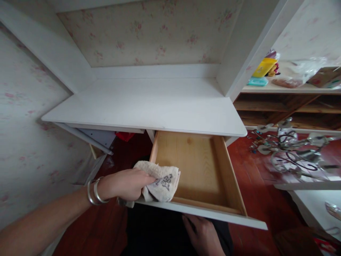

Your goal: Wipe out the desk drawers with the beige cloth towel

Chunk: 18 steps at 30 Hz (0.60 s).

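Observation:
My left hand [130, 184], with silver bangles at the wrist, is closed on a beige cloth [162, 181] bearing a dark printed or stitched pattern. The cloth drapes over the front left corner of a pulled-out wooden drawer [193, 167], partly inside it. Bare light wood shows across the drawer's bottom, and its front panel [213, 216] is white. Below that panel, over dark clothing, my right hand [204, 233] rests with its thumb apart from the other fingers. The drawer front hides some of its fingertips.
Above the drawer is a white desk [149, 103] with upright side panels. To the right, a metal and glass chandelier [290, 149] lies near a wooden shelf unit [287, 103] carrying bags and a yellow container [264, 67]. The floor [255, 199] is red wood. Flowered wallpaper is at left.

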Available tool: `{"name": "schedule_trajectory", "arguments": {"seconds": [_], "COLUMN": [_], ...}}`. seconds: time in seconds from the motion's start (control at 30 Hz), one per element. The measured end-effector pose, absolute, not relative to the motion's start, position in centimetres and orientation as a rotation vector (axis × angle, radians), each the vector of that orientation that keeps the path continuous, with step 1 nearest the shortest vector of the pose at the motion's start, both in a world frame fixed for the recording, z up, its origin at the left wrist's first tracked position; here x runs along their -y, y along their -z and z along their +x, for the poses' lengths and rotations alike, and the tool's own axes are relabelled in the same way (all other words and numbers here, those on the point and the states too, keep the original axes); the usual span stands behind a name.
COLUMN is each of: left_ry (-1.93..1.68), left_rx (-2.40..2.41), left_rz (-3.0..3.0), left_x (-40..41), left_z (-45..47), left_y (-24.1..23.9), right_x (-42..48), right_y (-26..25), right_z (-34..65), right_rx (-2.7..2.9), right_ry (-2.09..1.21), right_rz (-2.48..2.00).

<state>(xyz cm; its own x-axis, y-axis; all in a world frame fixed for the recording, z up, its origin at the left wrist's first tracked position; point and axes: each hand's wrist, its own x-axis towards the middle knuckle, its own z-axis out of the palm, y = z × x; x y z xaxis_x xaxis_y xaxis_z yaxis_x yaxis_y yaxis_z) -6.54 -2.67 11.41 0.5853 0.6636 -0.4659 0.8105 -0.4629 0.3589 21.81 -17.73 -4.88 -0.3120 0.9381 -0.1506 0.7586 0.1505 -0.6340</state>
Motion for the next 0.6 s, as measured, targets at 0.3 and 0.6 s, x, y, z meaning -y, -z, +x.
{"name": "schedule_trajectory", "arguments": {"seconds": [0.3,0.6], "left_ry": [0.383,0.207], "left_rx": [-0.714,-0.401], "left_rz": [2.293,2.336], "left_x": [2.7,2.4], "left_z": [0.4,13.4], "left_y": [-11.1,-11.6], "right_x": [17.5,18.8], "right_y": [3.5,4.3], "right_z": [21.6,21.1], "right_rx": [2.131,2.106], "right_ry": [-1.021,-0.915], "right_rz": [-1.646,-1.797]}}
